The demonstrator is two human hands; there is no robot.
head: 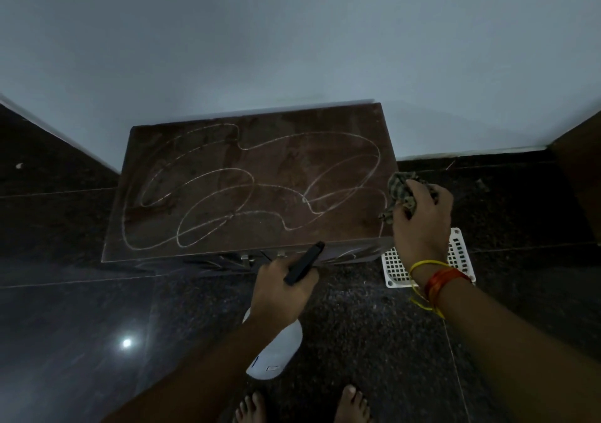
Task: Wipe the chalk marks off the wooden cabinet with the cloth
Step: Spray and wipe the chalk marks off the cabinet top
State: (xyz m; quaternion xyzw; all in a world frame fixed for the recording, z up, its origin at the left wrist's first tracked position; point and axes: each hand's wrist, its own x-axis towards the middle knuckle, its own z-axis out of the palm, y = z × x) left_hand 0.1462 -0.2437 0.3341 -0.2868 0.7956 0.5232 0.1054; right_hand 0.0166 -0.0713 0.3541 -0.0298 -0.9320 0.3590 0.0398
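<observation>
**Two hands loaded, chalk loops on the cabinet top**

My left hand is wrapped around one spray bottle, fingers curled on its black trigger head, the white body hanging below the wrist. My right hand is bunched tight on one checked cloth, which spills out on the thumb side. Nearest to me I count two bare feet on the dark speckled floor, and two wrist threads on the right arm, one yellow and one red-orange.

Beyond the right wrist lies one white slotted drain cover, partly hidden by the arm. Past the hands stands one wooden cabinet against the pale wall. Its top carries one long looping chalk line, crossing itself into several ovals. The cloth sits at the cabinet's right edge, just beside the nearest loop, with the fist mostly off the top. The bottle's nozzle points over the front edge.
</observation>
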